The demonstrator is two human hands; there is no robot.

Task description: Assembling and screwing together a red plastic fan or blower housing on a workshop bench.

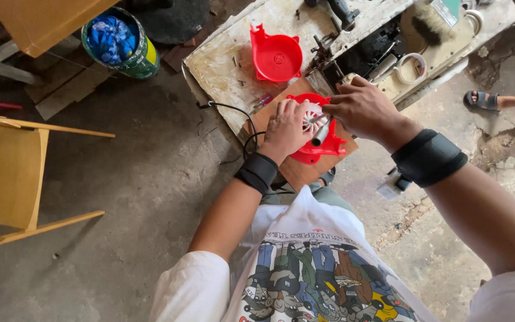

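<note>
A red plastic blower housing [320, 149] with a white fan wheel [312, 115] inside lies on a small wooden board [298, 172] at the workbench's near edge. My left hand [287, 127] presses down on the housing and covers part of the fan wheel. My right hand [362, 108] grips a metal-shafted tool [321, 132] whose tip meets the fan wheel. Both wrists wear black bands. A black cord [233, 110] runs left from the housing.
A second red housing half [276, 56] lies on the worn white bench [222, 65] with a drill, tape rolls and a brush behind it. A bucket of blue bags [119, 40] and a wooden chair [7, 173] stand left. Another person's sandalled foot [483, 99] is at right.
</note>
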